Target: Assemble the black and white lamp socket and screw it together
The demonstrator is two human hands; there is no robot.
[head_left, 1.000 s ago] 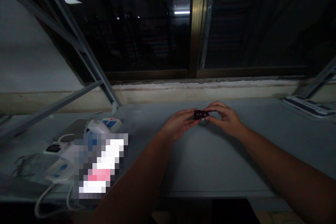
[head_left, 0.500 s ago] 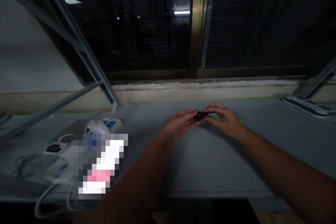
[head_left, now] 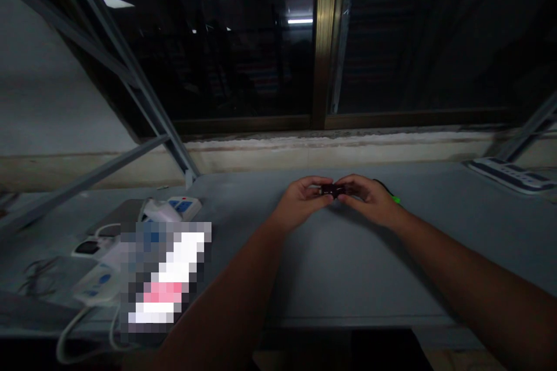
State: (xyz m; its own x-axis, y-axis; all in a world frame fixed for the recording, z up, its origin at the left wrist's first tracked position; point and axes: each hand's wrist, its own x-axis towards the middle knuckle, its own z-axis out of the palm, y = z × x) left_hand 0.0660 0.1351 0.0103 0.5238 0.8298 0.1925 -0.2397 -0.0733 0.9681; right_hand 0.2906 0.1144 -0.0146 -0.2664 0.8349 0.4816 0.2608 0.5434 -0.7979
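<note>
Slip worries me most: my left hand (head_left: pixel 302 200) and right hand (head_left: pixel 366 199) pinch the small dark object (head_left: pixel 332 189) narrowly at the fingertips, so one loosened finger could drop it onto the grey tabletop (head_left: pixel 348 266).

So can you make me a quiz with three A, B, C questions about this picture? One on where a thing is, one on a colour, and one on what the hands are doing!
1. Where is the small dark object?
A) in a drawer
B) between the left hand and the right hand
C) on the floor

2. What colour are the switches on the power strip?
A) green
B) blue
C) yellow

3. What are the hands doing?
A) both holding the object
B) only one touching it
C) neither touching it

Answers:
1. B, because the object sits between the hands.
2. B, because the switches show blue.
3. A, because fingers from both hands press on its two ends.
</note>
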